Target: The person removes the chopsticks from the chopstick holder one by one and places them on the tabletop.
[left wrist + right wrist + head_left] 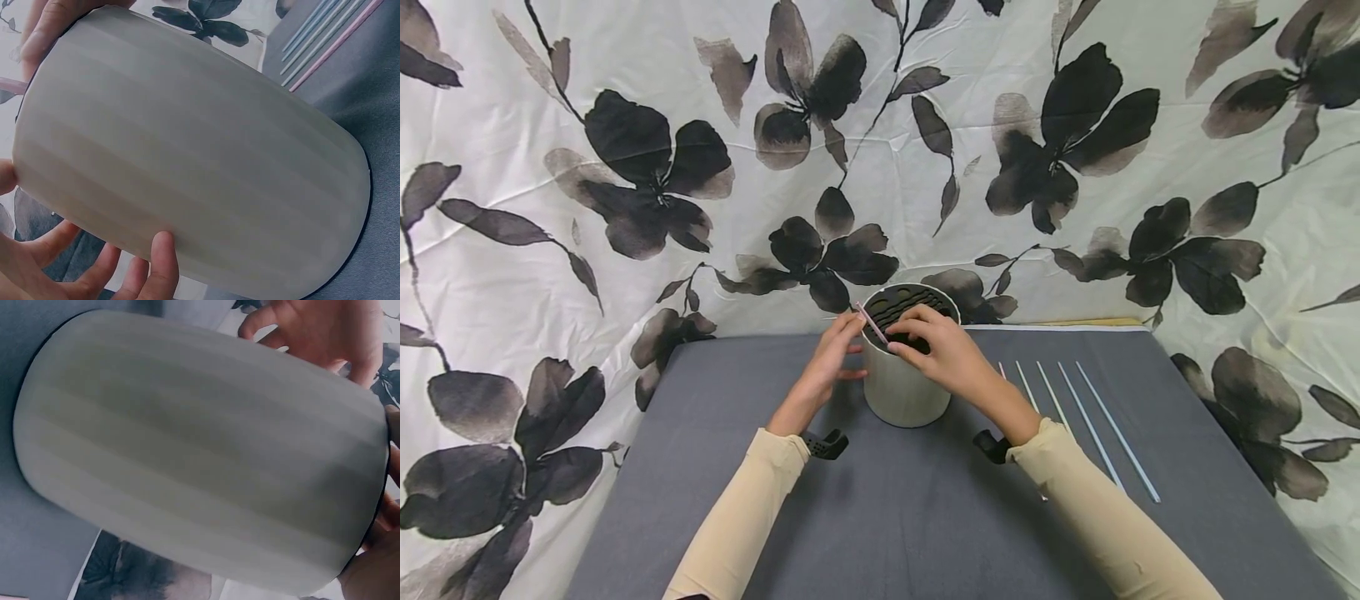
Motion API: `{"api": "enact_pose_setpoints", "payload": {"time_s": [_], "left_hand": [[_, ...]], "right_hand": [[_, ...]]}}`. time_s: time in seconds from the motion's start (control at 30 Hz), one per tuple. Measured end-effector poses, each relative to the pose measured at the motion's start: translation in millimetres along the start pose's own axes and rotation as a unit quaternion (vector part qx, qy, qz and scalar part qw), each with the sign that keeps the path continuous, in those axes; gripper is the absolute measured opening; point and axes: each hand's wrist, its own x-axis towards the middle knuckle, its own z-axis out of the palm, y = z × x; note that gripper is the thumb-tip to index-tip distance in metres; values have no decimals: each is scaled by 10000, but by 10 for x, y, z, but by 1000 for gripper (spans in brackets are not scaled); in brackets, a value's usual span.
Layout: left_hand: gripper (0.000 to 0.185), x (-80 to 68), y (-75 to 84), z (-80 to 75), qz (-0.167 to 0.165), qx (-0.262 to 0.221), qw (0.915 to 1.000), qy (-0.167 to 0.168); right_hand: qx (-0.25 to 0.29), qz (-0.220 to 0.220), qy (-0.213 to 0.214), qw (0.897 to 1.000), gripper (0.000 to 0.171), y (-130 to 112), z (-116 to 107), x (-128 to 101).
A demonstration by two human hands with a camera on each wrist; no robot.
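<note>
A pale grey cylindrical canister (904, 392) stands upright, its top filled by a black insert (904, 302) with slots and wavy ridges. At its near left rim a thin pink stick (871, 323) lies slanted. My right hand (936, 346) reaches over the top, thumb and index finger pinching the stick's lower end. My left hand (835, 354) is at the canister's left side, its index fingertip by the stick's upper end. In the left wrist view its spread fingers (164, 262) lie along the wall. The right fingers are partly hidden behind the rim there.
Several thin pastel sticks (1093, 425), among them pink, pale green and blue, lie side by side on the grey cloth (887, 517), right of the canister and partly under my right forearm. A floral curtain (910, 183) hangs behind the table.
</note>
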Motion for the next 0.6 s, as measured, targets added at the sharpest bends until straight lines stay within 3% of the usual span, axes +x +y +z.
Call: {"api": "enact_pose_setpoints", "payload": {"time_s": [0.37,0.6], "left_hand": [[55,38,-4,-3,-11,29,10000,71],[57,59,-24,22,-6,18,9999,112]], "right_hand": [[48,335,-43,9994,14,-63,33,112],[276,311,178,9990,12,-31,25,99]]}}
